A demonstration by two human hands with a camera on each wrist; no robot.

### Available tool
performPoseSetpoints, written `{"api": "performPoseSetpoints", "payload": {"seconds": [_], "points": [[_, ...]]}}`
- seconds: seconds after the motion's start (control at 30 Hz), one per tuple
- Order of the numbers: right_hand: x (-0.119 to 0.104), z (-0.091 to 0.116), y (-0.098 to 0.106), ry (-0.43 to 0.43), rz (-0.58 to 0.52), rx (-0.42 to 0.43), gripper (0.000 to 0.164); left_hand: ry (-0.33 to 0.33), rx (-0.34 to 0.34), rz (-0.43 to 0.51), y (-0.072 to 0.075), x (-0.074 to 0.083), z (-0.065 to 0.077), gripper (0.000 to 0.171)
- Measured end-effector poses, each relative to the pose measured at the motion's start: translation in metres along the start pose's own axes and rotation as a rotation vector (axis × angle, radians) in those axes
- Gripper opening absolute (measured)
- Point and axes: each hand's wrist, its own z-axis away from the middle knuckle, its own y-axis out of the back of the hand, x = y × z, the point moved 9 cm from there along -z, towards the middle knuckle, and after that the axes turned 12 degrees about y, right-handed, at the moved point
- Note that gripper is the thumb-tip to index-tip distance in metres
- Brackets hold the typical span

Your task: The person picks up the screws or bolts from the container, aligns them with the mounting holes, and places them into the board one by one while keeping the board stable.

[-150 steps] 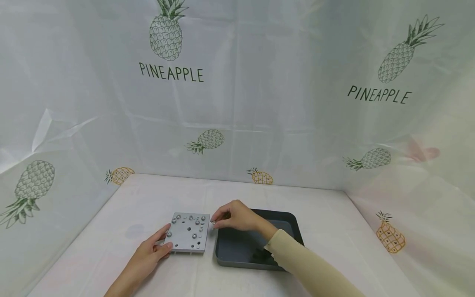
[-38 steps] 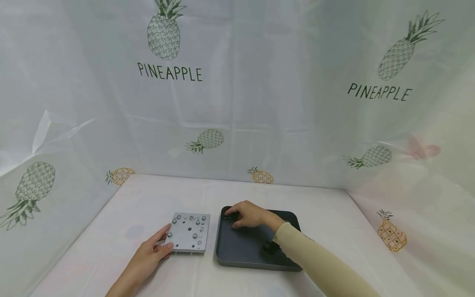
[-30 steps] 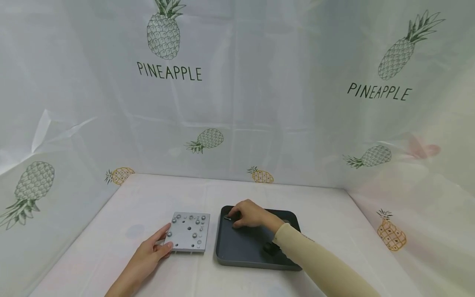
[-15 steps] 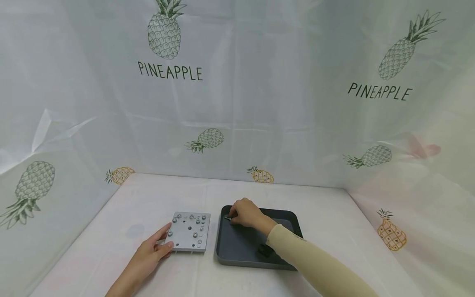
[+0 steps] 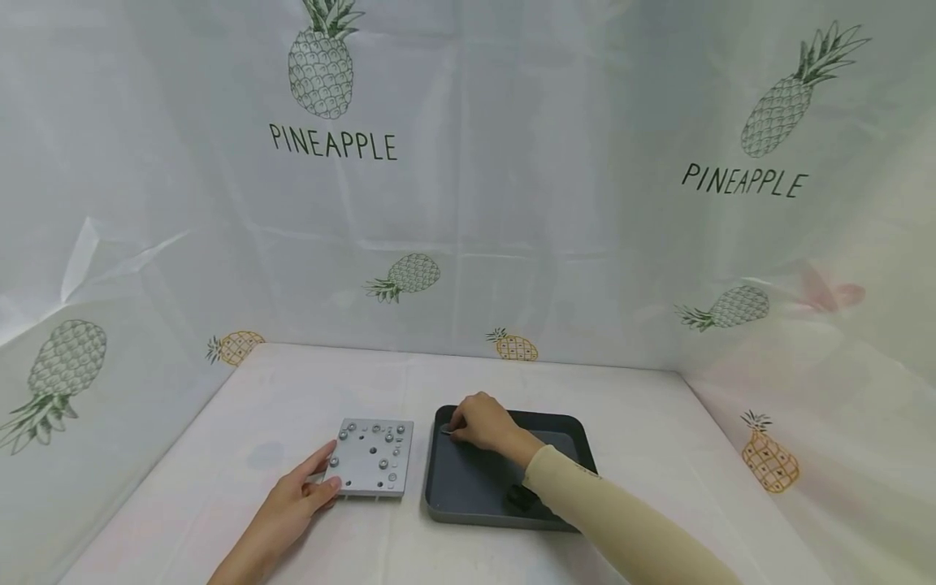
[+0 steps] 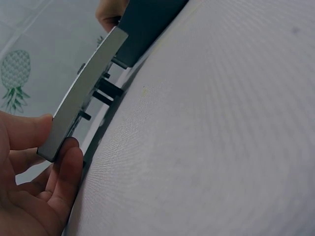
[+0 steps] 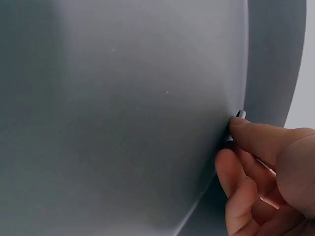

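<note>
A square silver metal plate (image 5: 366, 471) stands a little above the table, with several socket-head screws, smaller fittings and bare holes on top. Posts stick out below it in the left wrist view. My left hand (image 5: 296, 497) grips its left edge, thumb on top and fingers underneath. Inside the dark grey tray (image 5: 475, 520), my right hand (image 5: 484, 421) pinches a small silvery metal piece (image 7: 241, 114) near the far left corner. Fingertips cover most of that piece, so its exact kind is hidden.
A small black object (image 5: 521, 496) lies in the tray near the right forearm, partly shaded. The tray sits just right of the plate on a white-covered table (image 5: 329, 382). A pineapple-printed sheet (image 5: 512, 203) hangs behind and at both sides.
From the plate's right edge, where it held a small metal part, my right hand has moved into the tray and closed on another piece. One lower-right plate hole now looks filled. Left hand stays.
</note>
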Motion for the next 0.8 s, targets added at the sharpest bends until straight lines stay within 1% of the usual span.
{"api": "performPoseSetpoints", "payload": {"seconds": [0.1,0.27,0.37,0.53,0.8], "points": [[0.002,0.0,-0.001,0.014,-0.021,0.006,0.005,0.001,0.002,-0.001,0.0,-0.001,-0.001,0.071],[0.008,0.001,-0.001,0.056,-0.112,0.027,0.004,-0.009,-0.001,0.014,0.0,0.0,0.0,0.071],[0.011,0.002,0.0,0.066,-0.169,0.032,0.005,-0.01,-0.002,0.015,0.0,0.0,0.0,0.071],[0.013,0.004,0.0,0.062,-0.261,0.024,0.006,-0.002,-0.003,0.013,0.0,0.0,0.0,0.071],[0.016,0.006,-0.001,0.049,-0.347,0.014,0.005,0.0,-0.002,0.01,0.0,0.0,-0.001,0.071]]}}
